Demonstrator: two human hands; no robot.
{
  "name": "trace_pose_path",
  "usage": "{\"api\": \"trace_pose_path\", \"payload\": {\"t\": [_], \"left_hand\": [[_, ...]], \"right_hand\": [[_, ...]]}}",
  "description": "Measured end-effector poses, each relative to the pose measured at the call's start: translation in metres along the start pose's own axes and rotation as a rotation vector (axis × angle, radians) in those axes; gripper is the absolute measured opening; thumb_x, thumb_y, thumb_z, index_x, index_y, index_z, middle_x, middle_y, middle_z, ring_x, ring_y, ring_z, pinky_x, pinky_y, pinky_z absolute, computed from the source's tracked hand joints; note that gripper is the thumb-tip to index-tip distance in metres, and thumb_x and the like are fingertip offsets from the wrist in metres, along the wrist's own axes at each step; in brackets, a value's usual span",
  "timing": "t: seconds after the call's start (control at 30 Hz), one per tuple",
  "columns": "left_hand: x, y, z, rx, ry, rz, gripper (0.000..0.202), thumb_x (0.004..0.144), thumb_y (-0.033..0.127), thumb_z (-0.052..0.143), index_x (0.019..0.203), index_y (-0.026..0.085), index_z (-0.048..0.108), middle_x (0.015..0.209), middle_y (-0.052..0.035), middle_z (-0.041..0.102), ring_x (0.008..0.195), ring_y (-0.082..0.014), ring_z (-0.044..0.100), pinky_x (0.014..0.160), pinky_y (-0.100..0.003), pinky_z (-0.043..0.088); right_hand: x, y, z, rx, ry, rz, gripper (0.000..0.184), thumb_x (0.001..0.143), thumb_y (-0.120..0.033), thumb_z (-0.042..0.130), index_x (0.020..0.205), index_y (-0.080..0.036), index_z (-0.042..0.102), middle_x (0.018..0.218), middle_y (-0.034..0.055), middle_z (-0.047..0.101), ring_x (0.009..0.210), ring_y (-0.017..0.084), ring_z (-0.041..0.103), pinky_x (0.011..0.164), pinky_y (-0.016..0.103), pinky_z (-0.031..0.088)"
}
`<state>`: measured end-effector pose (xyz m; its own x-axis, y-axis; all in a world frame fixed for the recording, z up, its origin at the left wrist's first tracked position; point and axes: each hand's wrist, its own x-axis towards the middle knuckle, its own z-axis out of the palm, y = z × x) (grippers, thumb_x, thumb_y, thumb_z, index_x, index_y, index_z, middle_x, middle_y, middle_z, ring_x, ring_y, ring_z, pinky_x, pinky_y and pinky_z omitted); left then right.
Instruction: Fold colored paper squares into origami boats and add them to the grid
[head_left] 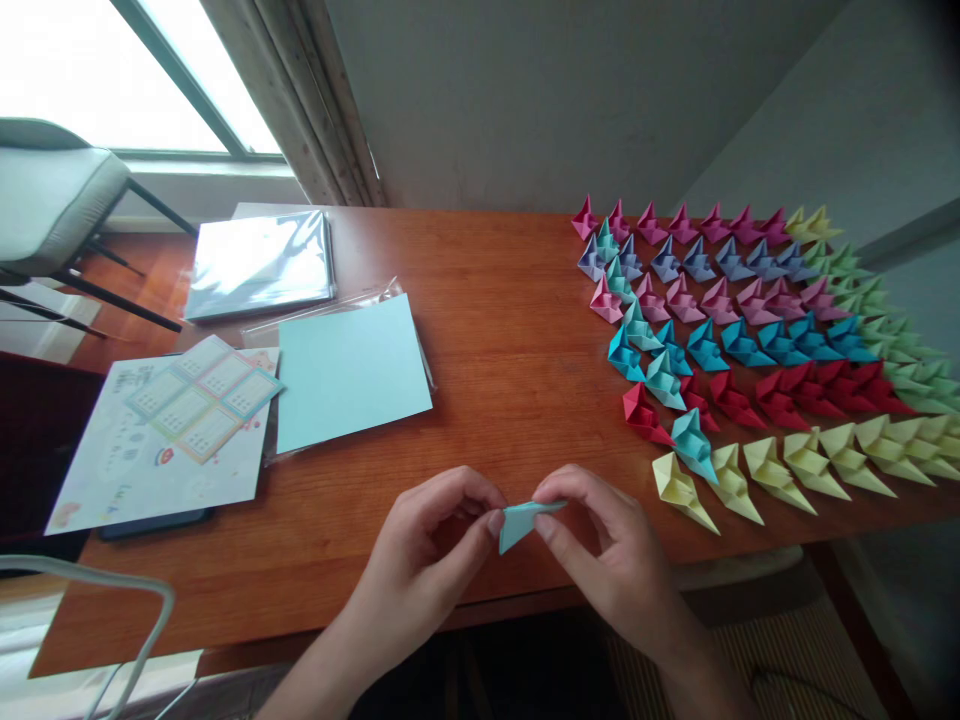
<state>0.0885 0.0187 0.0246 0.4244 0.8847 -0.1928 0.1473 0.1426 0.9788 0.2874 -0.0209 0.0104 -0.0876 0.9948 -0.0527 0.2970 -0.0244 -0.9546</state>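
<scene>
Near the table's front edge, a small folded piece of light blue paper is pinched between both hands. My left hand grips its left corner between thumb and fingers. At the other end, my right hand holds the upper right part the same way. The fingertips cover the paper's ends. To the left lies a stack of light blue paper sheets on a clear plastic sleeve. On the right stand rows of folded paper boats, among them a light blue one and a pale yellow one nearest my right hand.
A plastic-wrapped pack lies at the back left. Printed sheets overlap a dark flat object at the table's left. A white curved tube rises at the front left corner. Beyond stands a chair by the window.
</scene>
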Motion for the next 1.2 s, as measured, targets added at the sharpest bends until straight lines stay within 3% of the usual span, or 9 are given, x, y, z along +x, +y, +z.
{"api": "trace_pose_path", "payload": {"t": [0.1, 0.23, 0.33, 0.43, 0.57, 0.8, 0.9, 1.07, 1.2], "left_hand": [[0.001, 0.002, 0.001, -0.018, -0.011, -0.028, 0.016, 0.095, 0.029, 0.060, 0.087, 0.016, 0.065, 0.077, -0.0016, 0.064, 0.070, -0.0130, 0.060, 0.067, -0.022, 0.048], [0.003, 0.001, 0.002, -0.045, -0.034, -0.059, 0.017, 0.092, 0.030, 0.067, 0.083, 0.015, 0.069, 0.073, -0.0020, 0.068, 0.067, -0.0124, 0.061, 0.064, -0.020, 0.048], [0.003, -0.004, 0.002, -0.224, 0.039, -0.126, 0.017, 0.087, 0.030, 0.073, 0.080, 0.015, 0.072, 0.071, -0.0021, 0.071, 0.065, -0.0121, 0.063, 0.061, -0.019, 0.049], [0.004, -0.008, 0.003, -0.358, 0.141, -0.177, 0.015, 0.082, 0.029, 0.079, 0.080, 0.015, 0.075, 0.069, -0.0014, 0.073, 0.063, -0.0112, 0.065, 0.060, -0.017, 0.051], [0.006, -0.006, 0.006, -0.391, 0.217, -0.192, 0.013, 0.083, 0.028, 0.079, 0.080, 0.016, 0.077, 0.066, -0.0002, 0.073, 0.059, -0.0085, 0.064, 0.057, -0.013, 0.051], [0.005, -0.004, 0.011, -0.376, 0.235, -0.183, 0.011, 0.085, 0.027, 0.077, 0.090, 0.017, 0.079, 0.072, -0.0008, 0.076, 0.059, -0.0094, 0.067, 0.057, -0.014, 0.055], [0.004, -0.007, 0.014, -0.272, 0.266, -0.113, 0.010, 0.087, 0.026, 0.073, 0.092, 0.019, 0.079, 0.075, -0.0005, 0.077, 0.063, -0.0112, 0.070, 0.058, -0.016, 0.057], [0.004, -0.013, 0.013, 0.102, 0.260, 0.159, 0.014, 0.092, 0.018, 0.065, 0.100, 0.021, 0.076, 0.084, 0.0001, 0.076, 0.068, -0.0112, 0.071, 0.065, -0.018, 0.057], [0.003, -0.016, 0.016, 0.471, 0.260, 0.312, 0.026, 0.095, 0.016, 0.059, 0.119, 0.016, 0.070, 0.098, -0.0068, 0.075, 0.083, -0.0148, 0.071, 0.075, -0.022, 0.056]], "right_hand": [[0.003, -0.003, 0.002, 0.039, -0.001, -0.004, 0.011, 0.092, -0.015, 0.061, 0.094, -0.025, 0.063, 0.089, -0.0021, 0.063, 0.084, 0.014, 0.062, 0.078, 0.027, 0.050], [0.004, -0.005, 0.005, 0.046, 0.020, -0.015, 0.012, 0.091, -0.015, 0.063, 0.096, -0.026, 0.065, 0.090, -0.0019, 0.065, 0.086, 0.015, 0.063, 0.079, 0.027, 0.051], [0.002, -0.004, 0.007, 0.110, 0.082, 0.025, 0.021, 0.092, -0.021, 0.066, 0.110, -0.030, 0.065, 0.103, -0.0004, 0.067, 0.095, 0.016, 0.065, 0.086, 0.028, 0.053], [0.002, -0.005, 0.009, 0.225, 0.053, 0.060, 0.021, 0.095, -0.026, 0.063, 0.115, -0.031, 0.065, 0.105, 0.0012, 0.069, 0.096, 0.018, 0.067, 0.086, 0.031, 0.055], [0.004, -0.010, 0.012, 0.229, -0.011, 0.082, 0.015, 0.097, -0.026, 0.059, 0.108, -0.027, 0.069, 0.103, 0.0030, 0.071, 0.096, 0.020, 0.068, 0.086, 0.034, 0.056], [0.006, -0.009, 0.015, 0.218, 0.017, 0.063, 0.016, 0.097, -0.024, 0.059, 0.109, -0.027, 0.068, 0.105, 0.0033, 0.071, 0.097, 0.020, 0.068, 0.086, 0.034, 0.055], [0.006, -0.004, 0.015, 0.148, 0.064, 0.063, 0.015, 0.096, -0.023, 0.058, 0.107, -0.028, 0.067, 0.101, 0.0015, 0.071, 0.095, 0.019, 0.067, 0.084, 0.032, 0.055], [0.006, 0.002, 0.016, 0.076, 0.076, 0.103, 0.014, 0.095, -0.020, 0.055, 0.103, -0.028, 0.063, 0.095, -0.0012, 0.069, 0.088, 0.017, 0.067, 0.081, 0.029, 0.055], [0.009, 0.000, 0.017, 0.023, 0.104, 0.099, 0.016, 0.094, -0.018, 0.053, 0.105, -0.026, 0.061, 0.095, -0.0008, 0.070, 0.086, 0.016, 0.068, 0.079, 0.028, 0.055]]}}
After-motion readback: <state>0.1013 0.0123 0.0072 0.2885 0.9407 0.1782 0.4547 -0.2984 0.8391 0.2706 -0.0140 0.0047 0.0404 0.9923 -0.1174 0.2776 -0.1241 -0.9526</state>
